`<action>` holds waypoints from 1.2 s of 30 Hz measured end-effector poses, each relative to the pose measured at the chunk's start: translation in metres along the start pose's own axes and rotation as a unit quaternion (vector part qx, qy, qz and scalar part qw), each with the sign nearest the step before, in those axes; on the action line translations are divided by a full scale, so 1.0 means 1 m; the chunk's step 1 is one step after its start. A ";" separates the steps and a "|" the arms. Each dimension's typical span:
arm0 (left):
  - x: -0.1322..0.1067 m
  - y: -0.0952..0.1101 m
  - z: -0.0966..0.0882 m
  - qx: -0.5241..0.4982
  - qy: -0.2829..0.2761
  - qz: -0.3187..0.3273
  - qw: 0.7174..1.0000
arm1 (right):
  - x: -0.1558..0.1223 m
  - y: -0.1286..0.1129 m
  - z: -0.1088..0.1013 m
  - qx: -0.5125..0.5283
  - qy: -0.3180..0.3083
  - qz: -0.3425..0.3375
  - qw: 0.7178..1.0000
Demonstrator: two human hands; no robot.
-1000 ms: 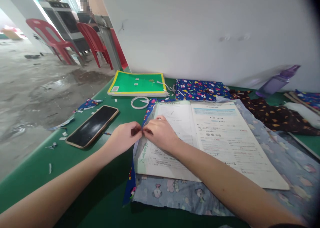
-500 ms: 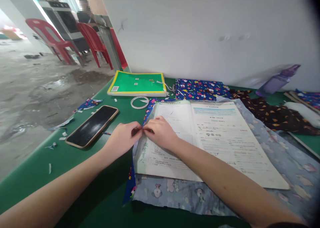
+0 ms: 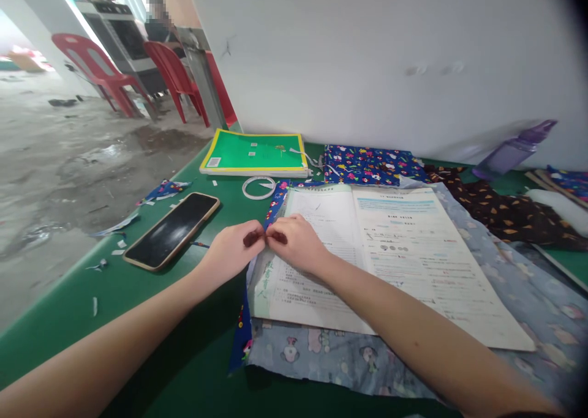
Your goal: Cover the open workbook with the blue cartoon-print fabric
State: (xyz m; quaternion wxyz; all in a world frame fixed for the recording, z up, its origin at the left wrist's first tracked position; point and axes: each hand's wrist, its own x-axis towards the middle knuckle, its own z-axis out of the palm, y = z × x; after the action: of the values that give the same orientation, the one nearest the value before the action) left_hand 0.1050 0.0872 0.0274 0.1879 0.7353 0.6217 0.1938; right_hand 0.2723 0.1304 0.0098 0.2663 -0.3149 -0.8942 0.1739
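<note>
My left hand [image 3: 234, 253] and my right hand [image 3: 296, 243] meet at the left edge of an open printed book [image 3: 390, 259]. Both pinch the folded edge of a dark blue patterned fabric strip [image 3: 275, 202] that runs along that side of the book. Thumbs and forefingers are pressed together, tip to tip. The book lies on a pale blue-grey printed cloth [image 3: 331, 357], which is spread over the green table [image 3: 68, 320].
A black phone [image 3: 172, 229] lies left of my hands. Behind are a white tape ring [image 3: 258, 187], a green yellow-edged book [image 3: 255, 153], folded blue fabric [image 3: 372, 164], brown fabric [image 3: 505, 213] and a purple bottle [image 3: 514, 152]. Red chairs [image 3: 98, 72] and a seated person [image 3: 158, 23] are far left.
My hands stay pinched at the same spot on the fabric edge. The fingertips have drawn slightly closer together. The view has shifted a little.
</note>
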 end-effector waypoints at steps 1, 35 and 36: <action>0.000 0.000 0.000 -0.001 -0.001 -0.002 1.000 | 0.000 0.000 0.000 0.004 -0.001 0.004 1.000; -0.002 0.003 0.000 0.023 -0.009 -0.017 1.000 | 0.000 0.002 -0.004 0.072 -0.013 0.044 0.996; -0.002 0.003 0.000 0.024 -0.009 -0.015 1.000 | 0.000 0.002 -0.004 0.072 -0.015 0.044 0.996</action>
State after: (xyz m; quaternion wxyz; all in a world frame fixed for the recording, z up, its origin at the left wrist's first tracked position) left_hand 0.1073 0.0846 0.0287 0.1783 0.7318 0.6356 0.1693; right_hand 0.2756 0.1327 0.0123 0.2666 -0.3315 -0.8686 0.2541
